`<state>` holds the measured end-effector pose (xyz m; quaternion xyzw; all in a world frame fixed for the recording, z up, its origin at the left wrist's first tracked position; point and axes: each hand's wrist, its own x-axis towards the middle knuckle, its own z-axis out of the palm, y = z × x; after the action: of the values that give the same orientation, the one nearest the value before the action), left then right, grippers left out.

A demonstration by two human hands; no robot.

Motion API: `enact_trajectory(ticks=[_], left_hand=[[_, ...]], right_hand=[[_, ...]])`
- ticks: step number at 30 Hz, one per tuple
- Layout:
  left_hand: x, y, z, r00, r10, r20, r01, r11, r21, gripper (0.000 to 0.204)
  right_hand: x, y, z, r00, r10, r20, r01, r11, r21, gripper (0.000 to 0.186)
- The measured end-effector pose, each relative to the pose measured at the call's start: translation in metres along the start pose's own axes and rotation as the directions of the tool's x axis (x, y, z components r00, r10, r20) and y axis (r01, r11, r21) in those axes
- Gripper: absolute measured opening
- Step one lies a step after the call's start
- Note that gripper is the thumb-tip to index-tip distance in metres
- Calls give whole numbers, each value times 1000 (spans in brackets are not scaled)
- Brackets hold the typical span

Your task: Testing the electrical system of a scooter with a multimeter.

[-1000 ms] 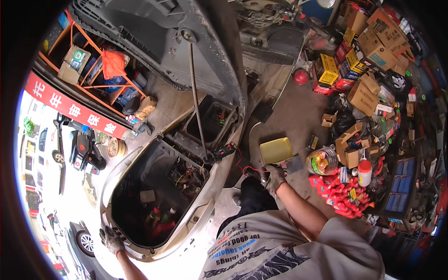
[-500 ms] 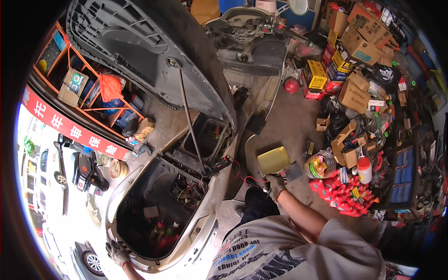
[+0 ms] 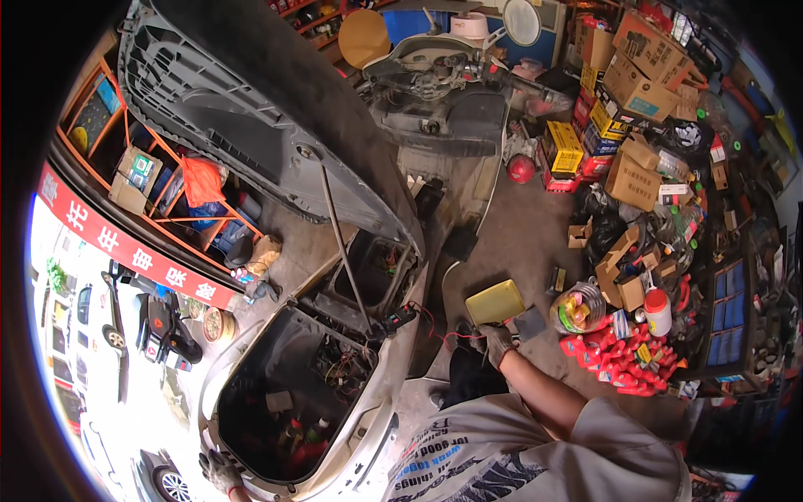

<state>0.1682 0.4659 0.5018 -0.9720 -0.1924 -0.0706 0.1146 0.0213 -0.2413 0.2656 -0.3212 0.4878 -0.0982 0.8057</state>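
Observation:
My left hand point(image 3: 220, 473), in a grey work glove, rests with its fingers apart on the pale rear rim of a scooter point(image 3: 368, 452). The scooter's seat point(image 3: 276, 125) is tipped up on a thin metal prop rod point(image 3: 343, 243). Beneath it gapes the dark storage bin point(image 3: 251, 393), with bottles and a bundle of loose wires point(image 3: 347, 360). A red wire point(image 3: 452, 336) loops from a small black part point(image 3: 400, 318) on the bin's edge to my gloved right hand point(image 3: 498, 343). That hand's fingers are closed on the wire's end; its tip is partly hidden.
Just beyond my right hand lie a yellow tray point(image 3: 495, 303) and a dark flat piece point(image 3: 529, 323) on the floor. To the right are a clear jar point(image 3: 577, 309), many red bottles point(image 3: 623, 360), and piled cartons point(image 3: 636, 171). An orange rack point(image 3: 150, 188) stands at the left.
The view has tilted up a little, so more of the scooter's front shows. My left hand stays on the rim; my right hand keeps its place by the tray.

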Motion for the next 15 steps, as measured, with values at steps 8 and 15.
enact_trajectory(ticks=[8,15], left_hand=[[15,-2,6,1000,-14,3,14,991,-130,45],[-4,23,70,996,56,66,-47,990,-134,48]], right_hand=[[0,-15,-4,998,-55,-24,54,998,-17,8],[10,-36,-11,999,-18,-33,17,1000,-10,6]])
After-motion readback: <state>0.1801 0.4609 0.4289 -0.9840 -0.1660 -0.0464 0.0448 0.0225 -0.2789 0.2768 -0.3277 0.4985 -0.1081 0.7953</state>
